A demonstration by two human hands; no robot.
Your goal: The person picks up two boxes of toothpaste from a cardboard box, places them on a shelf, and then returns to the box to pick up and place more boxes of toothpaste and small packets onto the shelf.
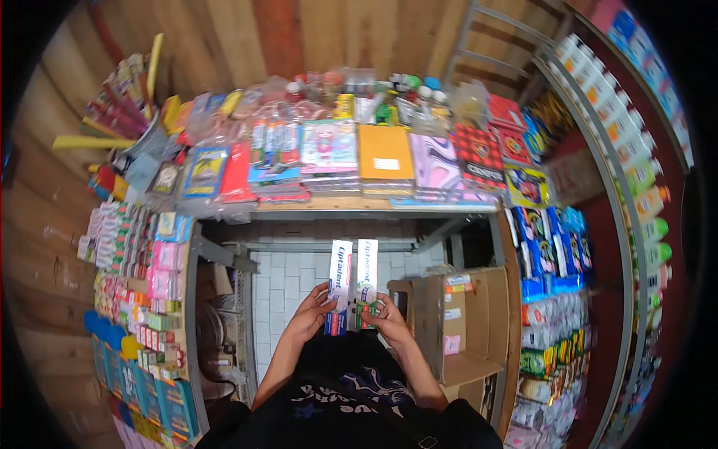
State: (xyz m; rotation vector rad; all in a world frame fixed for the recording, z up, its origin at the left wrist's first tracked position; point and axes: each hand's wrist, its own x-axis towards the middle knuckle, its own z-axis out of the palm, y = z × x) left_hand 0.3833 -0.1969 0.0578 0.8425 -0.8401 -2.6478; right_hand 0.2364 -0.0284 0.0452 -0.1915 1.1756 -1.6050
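Two Ciptadent toothpaste boxes are held upright side by side in front of my body. My left hand is closed around the lower part of the toothpaste box with a blue and red end. My right hand grips the lower part of the toothpaste box with a green end. Each thumb lies across the front of its box, and a narrow gap separates the two. The fingers behind the boxes are partly hidden.
Ahead stands a shelf with notebooks and plastic-wrapped goods. Stacked small boxes line the left shelf. On the right are blue packets, a rack of bottles and an open cardboard box lower down. White tiles cover the floor.
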